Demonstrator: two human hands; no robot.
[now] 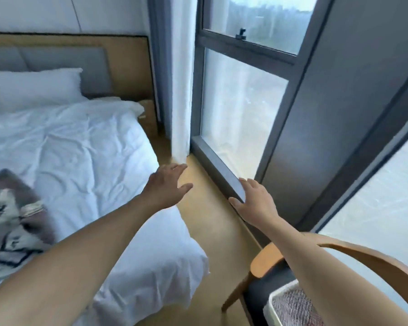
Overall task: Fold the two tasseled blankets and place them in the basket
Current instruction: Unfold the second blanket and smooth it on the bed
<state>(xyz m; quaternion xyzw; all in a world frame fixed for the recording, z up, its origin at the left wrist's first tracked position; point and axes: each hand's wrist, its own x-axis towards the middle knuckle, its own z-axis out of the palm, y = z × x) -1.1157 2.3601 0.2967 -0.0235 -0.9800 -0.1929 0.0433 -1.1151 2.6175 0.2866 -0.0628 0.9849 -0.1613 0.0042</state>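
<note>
— Where are your hands right now?

— Both are stretched out in front of me over the strip of wooden floor (212,234) between the bed (85,147) and the window (243,114). My left hand (167,187) sits near the centre of the frame, just past the bed's corner, fingers spread and holding nothing. My right hand (257,203) is a little lower and to the right, in front of the grey window sill (217,165), palm down, fingers loose and apart, empty too. Whether it touches the sill I cannot tell.

— And the blankets?

— One patterned blanket (7,222) lies bunched on the white bedding at the left edge of the frame, pale with dark lines; it is blurred, so I cannot make out tassels. A reddish woven fabric (292,307) shows inside the white basket (272,300) at the bottom right, partly hidden behind my right forearm.

— Where does the basket sit?

— On the dark seat of the wooden chair (363,252) in the lower right corner.

— Anything else around?

— A white pillow (33,88) against the grey headboard (64,60) in the upper left, and a pale curtain (181,78) hanging between bed and window.
</note>
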